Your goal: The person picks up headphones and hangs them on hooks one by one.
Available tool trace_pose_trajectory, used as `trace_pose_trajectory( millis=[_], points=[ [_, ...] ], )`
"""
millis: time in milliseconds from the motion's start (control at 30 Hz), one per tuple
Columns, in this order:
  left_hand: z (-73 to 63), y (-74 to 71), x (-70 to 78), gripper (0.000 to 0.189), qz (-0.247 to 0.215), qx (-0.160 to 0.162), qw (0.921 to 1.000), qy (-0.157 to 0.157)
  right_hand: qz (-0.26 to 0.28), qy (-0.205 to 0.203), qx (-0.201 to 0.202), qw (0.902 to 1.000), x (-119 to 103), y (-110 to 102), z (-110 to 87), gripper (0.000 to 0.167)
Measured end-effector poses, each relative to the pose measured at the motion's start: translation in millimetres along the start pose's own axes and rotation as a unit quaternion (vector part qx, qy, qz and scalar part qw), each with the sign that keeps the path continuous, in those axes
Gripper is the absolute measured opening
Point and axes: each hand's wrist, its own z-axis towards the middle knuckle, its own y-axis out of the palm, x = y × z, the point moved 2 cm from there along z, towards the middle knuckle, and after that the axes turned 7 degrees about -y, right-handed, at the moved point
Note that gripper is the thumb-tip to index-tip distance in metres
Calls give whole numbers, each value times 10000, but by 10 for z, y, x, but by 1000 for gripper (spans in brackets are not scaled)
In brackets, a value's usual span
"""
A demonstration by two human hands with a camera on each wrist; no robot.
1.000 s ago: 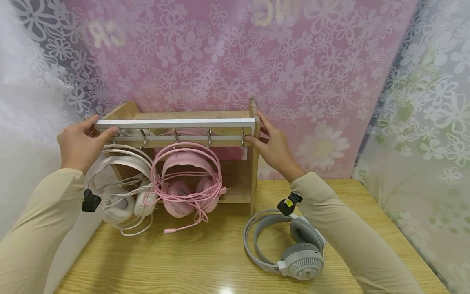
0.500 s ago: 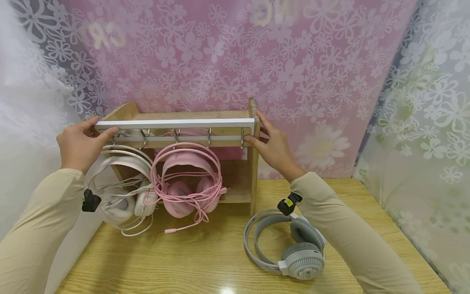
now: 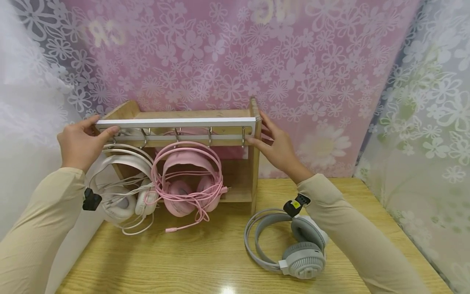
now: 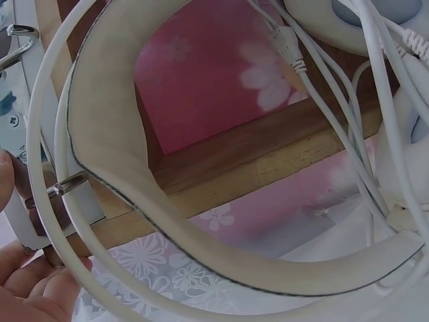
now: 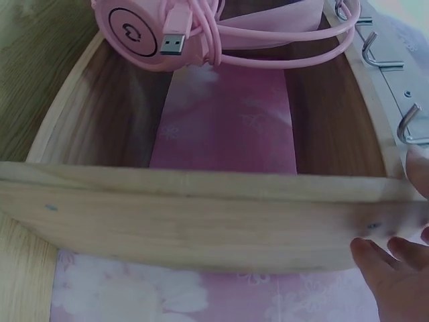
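A small wooden shelf [image 3: 254, 179] stands against the back wall, a white-edged rail [image 3: 176, 121] with several metal hooks along its front. My left hand [image 3: 78, 141] grips its left end, thumb in front. At the right end, my right hand [image 3: 277, 147] has its thumb by the rail and its fairly straight fingers beside the side panel [image 5: 201, 221]. White headphones [image 3: 126, 160] hang at the left, their band close to my left hand in the left wrist view. Pink headphones [image 3: 187, 157] with a bundled cable hang near the middle.
Grey headphones [image 3: 304, 261] lie on the wood-grain table [image 3: 183, 261], below my right forearm. Pink flowered cloth [image 3: 227, 53] covers the back wall. White flowered cloth [image 3: 433, 134] hangs at the right, and a white wall [image 3: 33, 122] rises at the left.
My right hand and wrist have shifted slightly to the right, the fingers loosening from the shelf's side. My left hand and the headphones stay where they were.
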Motion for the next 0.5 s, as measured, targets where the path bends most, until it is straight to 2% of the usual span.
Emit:
trace_pose_trajectory(
  millis=[233,500],
  points=[
    [4,7,-18,62,96,2,9999,-65,-325,447,-649,9964,117,-135,-178,69],
    [-14,0,-15,63,44,52,10000,-12,-526,778,-1407,9856,261,-259,-429,63]
  ],
)
